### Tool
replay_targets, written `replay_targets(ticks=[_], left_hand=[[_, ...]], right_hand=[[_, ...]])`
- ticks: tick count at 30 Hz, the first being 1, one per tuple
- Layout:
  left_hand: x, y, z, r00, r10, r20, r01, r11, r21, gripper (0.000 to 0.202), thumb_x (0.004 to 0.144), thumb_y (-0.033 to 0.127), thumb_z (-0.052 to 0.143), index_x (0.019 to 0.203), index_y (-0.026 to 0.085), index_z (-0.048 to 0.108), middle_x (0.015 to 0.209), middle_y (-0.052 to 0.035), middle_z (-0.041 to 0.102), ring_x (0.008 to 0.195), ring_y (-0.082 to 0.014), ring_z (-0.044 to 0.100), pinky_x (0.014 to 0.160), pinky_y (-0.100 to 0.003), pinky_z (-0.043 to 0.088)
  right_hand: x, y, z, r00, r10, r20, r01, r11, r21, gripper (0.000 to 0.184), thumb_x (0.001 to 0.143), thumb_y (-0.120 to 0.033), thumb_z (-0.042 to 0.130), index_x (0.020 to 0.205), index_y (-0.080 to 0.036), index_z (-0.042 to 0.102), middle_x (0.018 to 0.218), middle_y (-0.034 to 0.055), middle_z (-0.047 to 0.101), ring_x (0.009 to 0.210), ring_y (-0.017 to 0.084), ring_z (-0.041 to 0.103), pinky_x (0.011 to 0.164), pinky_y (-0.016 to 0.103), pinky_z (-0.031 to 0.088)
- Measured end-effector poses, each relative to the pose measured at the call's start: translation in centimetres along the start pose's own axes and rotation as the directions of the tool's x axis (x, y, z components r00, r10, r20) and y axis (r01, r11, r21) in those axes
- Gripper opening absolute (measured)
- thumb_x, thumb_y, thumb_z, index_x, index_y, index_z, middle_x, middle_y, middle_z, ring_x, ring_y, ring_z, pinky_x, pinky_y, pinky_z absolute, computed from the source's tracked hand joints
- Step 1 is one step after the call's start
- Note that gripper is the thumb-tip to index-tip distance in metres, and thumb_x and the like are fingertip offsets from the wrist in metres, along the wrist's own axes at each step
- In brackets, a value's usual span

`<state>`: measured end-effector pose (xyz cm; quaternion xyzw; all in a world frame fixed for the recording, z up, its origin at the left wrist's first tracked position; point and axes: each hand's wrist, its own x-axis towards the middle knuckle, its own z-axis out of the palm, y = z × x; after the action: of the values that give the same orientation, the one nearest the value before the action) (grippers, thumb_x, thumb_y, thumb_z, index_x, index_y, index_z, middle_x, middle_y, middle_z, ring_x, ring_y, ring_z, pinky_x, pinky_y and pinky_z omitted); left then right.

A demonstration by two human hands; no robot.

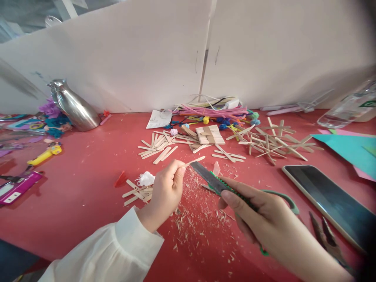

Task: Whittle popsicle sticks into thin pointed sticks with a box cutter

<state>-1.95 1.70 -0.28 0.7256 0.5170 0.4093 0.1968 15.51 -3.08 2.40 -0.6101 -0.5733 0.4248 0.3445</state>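
My left hand (pixel 169 186) pinches one end of a wooden craft stick (pixel 197 160), whose free end points up and right. In my right hand (pixel 258 213) is a green utility knife (pixel 213 180) with its wide dark blade out. The blade's tip lies close to the stick; whether it touches cannot be made out. Below both hands, wood shavings (pixel 202 219) are scattered over the red table (pixel 96 231). Scissors (pixel 283 197) with a green handle lie partly hidden behind my right hand. A small pile of craft sticks (pixel 138 192) sits left of my left hand.
Behind the hands lie more craft sticks (pixel 160 145), a tangled stick heap (pixel 276 143) and pink pipe cleaners (pixel 211 111). A phone (pixel 326 199) and pliers (pixel 327 235) are at right. A steel jug (pixel 75 105) and a plastic bottle (pixel 346 107) stand near the white partition (pixel 141 58).
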Motion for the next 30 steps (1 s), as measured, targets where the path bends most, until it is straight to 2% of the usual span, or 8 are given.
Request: replay_targets(ticks=[2, 4, 10, 14, 19, 25, 27, 30], left_hand=[[0.1, 0.0, 0.1, 1.000, -0.012, -0.002, 0.012, 1.000, -0.003, 0.021, 0.092, 0.026, 0.037, 0.073, 0.020, 0.041, 0.057, 0.0055, 0.032, 0.049, -0.0095, 0.032, 0.049, -0.023, 0.026], [0.1, 0.0, 0.1, 0.999, -0.041, 0.001, 0.041, 0.999, -0.017, 0.022, 0.092, 0.027, 0.037, 0.071, 0.019, 0.040, 0.056, 0.0055, 0.032, 0.049, -0.0094, 0.032, 0.048, -0.023, 0.025], [0.0, -0.1, 0.1, 0.996, -0.086, 0.009, 0.086, 0.993, -0.084, 0.024, 0.092, 0.031, 0.037, 0.072, 0.018, 0.042, 0.056, 0.0057, 0.034, 0.049, -0.0088, 0.033, 0.049, -0.022, 0.027], [0.0, -0.3, 0.1, 0.996, -0.091, 0.001, 0.091, 0.991, -0.099, 0.024, 0.092, 0.032, 0.037, 0.072, 0.018, 0.042, 0.055, 0.0063, 0.033, 0.048, -0.0082, 0.032, 0.047, -0.021, 0.027], [0.0, -0.2, 0.2, 0.998, -0.062, -0.007, 0.061, 0.994, -0.088, 0.024, 0.092, 0.030, 0.038, 0.072, 0.018, 0.042, 0.056, 0.0060, 0.035, 0.048, -0.0079, 0.034, 0.047, -0.021, 0.027], [-0.2, -0.3, 0.2, 1.000, -0.003, -0.015, 0.003, 1.000, -0.005, 0.022, 0.092, 0.028, 0.037, 0.074, 0.018, 0.043, 0.055, 0.0060, 0.036, 0.047, -0.0078, 0.036, 0.048, -0.021, 0.027], [-0.2, -0.4, 0.3, 0.999, 0.030, -0.023, -0.029, 0.999, 0.041, 0.021, 0.092, 0.027, 0.037, 0.073, 0.018, 0.042, 0.055, 0.0057, 0.036, 0.047, -0.0080, 0.036, 0.047, -0.021, 0.026], [-0.1, -0.5, 0.5, 0.998, 0.055, -0.032, -0.052, 0.995, 0.085, 0.021, 0.092, 0.025, 0.036, 0.073, 0.018, 0.042, 0.054, 0.0057, 0.035, 0.046, -0.0080, 0.036, 0.047, -0.021, 0.026]], right_hand=[[0.0, -0.3, 0.0, 0.995, 0.089, 0.039, -0.092, 0.993, 0.076, 0.039, 0.080, -0.054, 0.044, 0.064, -0.021, 0.055, 0.033, -0.0082, 0.034, 0.029, 0.006, 0.028, 0.031, 0.018, 0.022], [0.0, -0.2, 0.0, 0.996, 0.089, 0.032, -0.092, 0.991, 0.095, 0.038, 0.079, -0.054, 0.045, 0.067, -0.020, 0.058, 0.034, -0.0083, 0.034, 0.029, 0.006, 0.028, 0.031, 0.019, 0.021], [0.1, 0.7, 0.1, 0.979, -0.149, -0.136, 0.141, 0.988, -0.067, 0.040, 0.079, -0.048, 0.050, 0.101, -0.019, 0.065, 0.043, -0.0080, 0.032, 0.037, 0.008, 0.029, 0.033, 0.021, 0.022], [0.1, 0.8, 0.0, 0.967, -0.221, -0.126, 0.211, 0.974, -0.088, 0.039, 0.081, -0.044, 0.049, 0.105, -0.018, 0.065, 0.043, -0.0078, 0.033, 0.037, 0.008, 0.027, 0.031, 0.021, 0.020], [0.3, 1.2, -0.1, 0.954, -0.274, -0.124, 0.250, 0.951, -0.181, 0.040, 0.082, -0.045, 0.047, 0.106, -0.018, 0.065, 0.042, -0.0068, 0.038, 0.036, 0.008, 0.030, 0.031, 0.021, 0.023], [0.3, 2.1, -0.1, 0.866, -0.481, -0.136, 0.387, 0.817, -0.426, 0.039, 0.086, -0.040, 0.043, 0.111, -0.018, 0.063, 0.054, -0.0008, 0.058, 0.037, 0.011, 0.043, 0.037, 0.024, 0.036], [0.2, 1.9, -0.1, 0.883, -0.451, -0.128, 0.365, 0.832, -0.417, 0.038, 0.086, -0.040, 0.043, 0.109, -0.018, 0.064, 0.054, -0.0008, 0.059, 0.038, 0.012, 0.045, 0.038, 0.024, 0.037], [0.0, 1.2, 0.0, 0.952, -0.290, -0.099, 0.247, 0.918, -0.311, 0.033, 0.083, -0.043, 0.046, 0.095, -0.020, 0.067, 0.044, -0.0049, 0.046, 0.035, 0.010, 0.038, 0.033, 0.022, 0.027]])
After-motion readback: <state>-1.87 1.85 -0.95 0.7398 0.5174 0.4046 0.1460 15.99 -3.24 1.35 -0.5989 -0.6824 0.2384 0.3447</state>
